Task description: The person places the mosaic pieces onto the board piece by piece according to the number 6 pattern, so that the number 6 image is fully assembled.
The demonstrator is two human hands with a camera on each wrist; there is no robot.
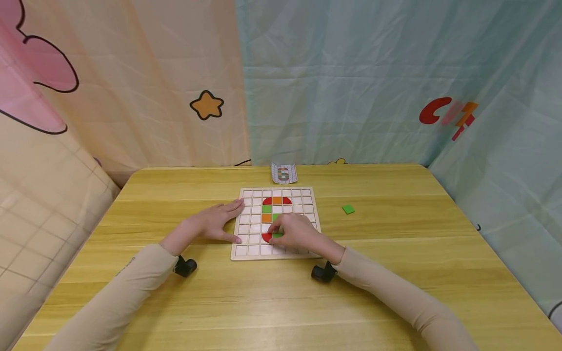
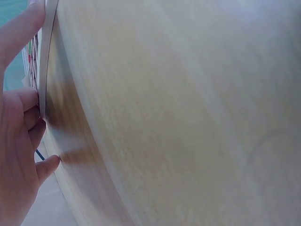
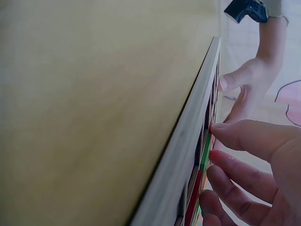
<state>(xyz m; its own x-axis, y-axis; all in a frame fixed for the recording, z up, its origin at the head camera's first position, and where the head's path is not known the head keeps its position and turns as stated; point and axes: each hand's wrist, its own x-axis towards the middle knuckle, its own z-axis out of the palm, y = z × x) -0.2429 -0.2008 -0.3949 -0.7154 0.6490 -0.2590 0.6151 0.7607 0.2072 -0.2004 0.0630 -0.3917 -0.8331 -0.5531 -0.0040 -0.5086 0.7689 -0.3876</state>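
Observation:
A square wooden grid board (image 1: 254, 258) with white cells lies on the table. Red, orange and green tiles sit in its middle columns. My left hand (image 1: 219, 222) rests along the board's left edge, fingers spread on the frame and thumb lower down. Over the lower middle of the grid is my right hand (image 1: 296, 231), its thumb and index finger pinching a rounded red tile (image 1: 266, 237) in its cell. Beside that tile is a green tile (image 1: 277, 235), partly under the fingers. The right wrist view shows the thumb (image 3: 225, 134) right at the red piece. The hand hides several cells.
A loose green square tile (image 1: 348, 209) lies on the table to the right of the board. Behind the board stands a small paper card (image 1: 284, 173) with a coloured grid pattern. Printed curtains (image 1: 351, 83) hang behind the wooden table (image 1: 254, 312).

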